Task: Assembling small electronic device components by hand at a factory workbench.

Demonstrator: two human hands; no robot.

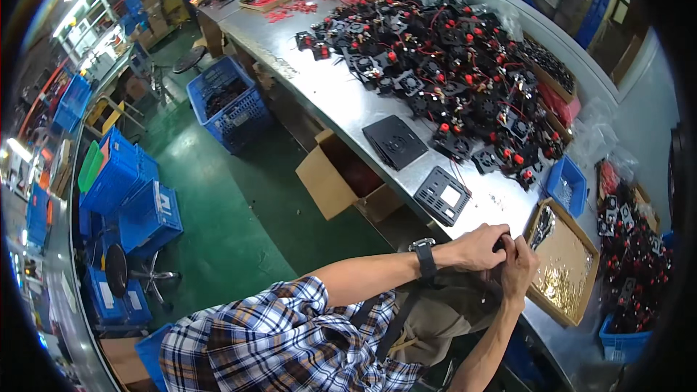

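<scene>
My left hand (479, 247), with a black watch on its wrist, is closed at the bench's near edge. Right beside it is my right hand (520, 267), its fingers bent and pinched against the left ones. Between them is a small dark piece, mostly hidden by the fingers; its kind cannot be made out. Just beyond lies a black slotted plastic panel (443, 195) with a white label. Farther along the edge rests a black plastic cover (395, 142) with a round vent. A shallow cardboard tray (594, 250) of brass-coloured and silvery small parts sits right of my hands.
A big heap of black parts with red knobs and wires (450, 72) covers the metal bench (319, 94). A small blue bin (567, 186) stands behind the tray. Below are an open carton (323, 185), a blue crate (231, 112) and a stool (116, 270).
</scene>
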